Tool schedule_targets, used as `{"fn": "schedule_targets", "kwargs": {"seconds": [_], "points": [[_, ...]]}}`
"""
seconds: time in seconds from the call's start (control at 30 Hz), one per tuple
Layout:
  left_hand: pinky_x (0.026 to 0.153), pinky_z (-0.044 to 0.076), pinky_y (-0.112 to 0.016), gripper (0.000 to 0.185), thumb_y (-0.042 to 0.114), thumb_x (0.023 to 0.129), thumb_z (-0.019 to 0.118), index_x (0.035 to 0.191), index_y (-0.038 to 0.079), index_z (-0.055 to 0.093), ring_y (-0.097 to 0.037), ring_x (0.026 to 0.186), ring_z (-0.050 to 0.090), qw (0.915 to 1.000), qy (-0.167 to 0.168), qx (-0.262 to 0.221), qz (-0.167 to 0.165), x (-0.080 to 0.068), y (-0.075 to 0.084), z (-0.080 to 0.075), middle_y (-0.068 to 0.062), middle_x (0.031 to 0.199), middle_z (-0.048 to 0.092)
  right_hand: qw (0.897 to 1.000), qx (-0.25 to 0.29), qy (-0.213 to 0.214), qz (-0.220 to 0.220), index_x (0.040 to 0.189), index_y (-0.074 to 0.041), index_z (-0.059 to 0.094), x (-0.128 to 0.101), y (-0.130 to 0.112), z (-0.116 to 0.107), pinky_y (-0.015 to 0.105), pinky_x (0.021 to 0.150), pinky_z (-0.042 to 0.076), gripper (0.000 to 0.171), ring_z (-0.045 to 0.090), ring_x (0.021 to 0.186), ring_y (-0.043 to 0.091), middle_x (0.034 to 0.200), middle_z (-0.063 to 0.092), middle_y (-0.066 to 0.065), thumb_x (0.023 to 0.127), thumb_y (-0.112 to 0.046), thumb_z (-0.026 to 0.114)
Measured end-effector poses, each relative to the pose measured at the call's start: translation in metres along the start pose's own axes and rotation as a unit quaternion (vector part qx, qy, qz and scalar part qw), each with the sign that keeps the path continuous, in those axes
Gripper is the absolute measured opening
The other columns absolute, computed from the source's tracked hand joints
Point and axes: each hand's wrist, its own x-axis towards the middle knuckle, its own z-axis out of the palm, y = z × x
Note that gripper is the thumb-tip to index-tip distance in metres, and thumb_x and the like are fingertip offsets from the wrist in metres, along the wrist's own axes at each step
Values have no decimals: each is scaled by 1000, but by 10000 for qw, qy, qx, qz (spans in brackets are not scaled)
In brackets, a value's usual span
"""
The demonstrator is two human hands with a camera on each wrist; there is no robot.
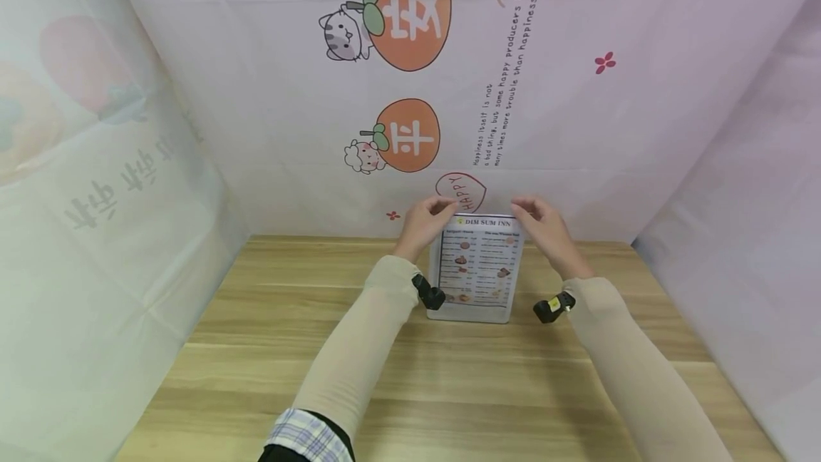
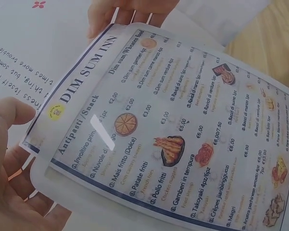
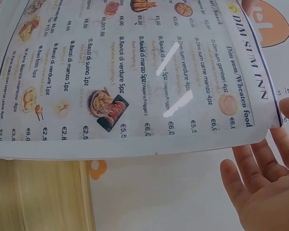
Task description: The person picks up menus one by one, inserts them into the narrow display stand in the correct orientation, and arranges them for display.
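A: Starting nearest, what lies closest to the person?

B: A plaid hem [image 1: 308, 437] at six o'clock, then two beige sleeves running up over the wooden surface [image 1: 256, 348]. The left sleeve [image 1: 359, 348] heads toward twelve o'clock, the right sleeve [image 1: 635, 362] comes in from five o'clock. Each wrist carries a small black camera [image 1: 428, 294].

A: And between the wrists?

B: A laminated menu [image 1: 477, 269] headed "DIM SUM INN" stands near upright, its lower edge on or just above the surface, toward the far edge at twelve o'clock. The wrist views show rows of dishes with prices and small food pictures.

A: How do the hands meet it?

B: The left hand [image 1: 423, 223] is at the menu's top corner at eleven o'clock, thumb in front and fingers [image 2: 24, 192] behind the sheet, loosely curled, pinching it lightly. The right hand [image 1: 541, 227] is at the top corner at one o'clock, fingers [image 3: 259, 168] straight and spread behind the edge, thumb tip just at the sheet's border; it looks open, steadying rather than clamping.

A: Farther back?

B: A pale printed cloth backdrop [image 1: 577, 127] hangs right behind the menu, with orange fruit shapes [image 1: 408, 135], cartoon animals and lines of English text, and it wraps round both sides.
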Motion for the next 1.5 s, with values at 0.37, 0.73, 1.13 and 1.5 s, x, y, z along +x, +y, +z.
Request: {"fn": "schedule_targets", "kwargs": {"seconds": [0.37,0.73,1.13,1.5], "points": [[98,47,-34,23,38,99,64,114,24,73,-11,109,59,10000,-30,-3,69,-5,2,1,11,111,67,10000,-16,-79,-5,144,-5,47,0,1,0,56,111,33,64,45,130,34,141,49,17,101,-52,53],[98,48,-33,24,34,100,62,119,23,71,-13,113,58,9996,-181,182,138,-8,-4,1,7,120,66,9996,129,-261,18,142,-3,48,-4,5,2,56,111,32,50,43,131,35,140,49,18,104,-35,54],[99,47,-36,24,32,98,62,117,21,72,-16,115,58,9998,-191,100,-45,-12,-8,2,5,120,65,9992,121,-380,-67,141,-1,48,-7,5,5,56,112,31,50,42,134,37,138,50,19,104,-34,54],[98,47,-36,23,32,99,61,117,22,72,-15,114,57,9997,-219,38,-80,-15,-9,1,6,117,65,9990,158,-420,-30,141,0,47,-8,6,7,56,115,27,49,40,136,36,140,49,20,105,-34,52]]}}
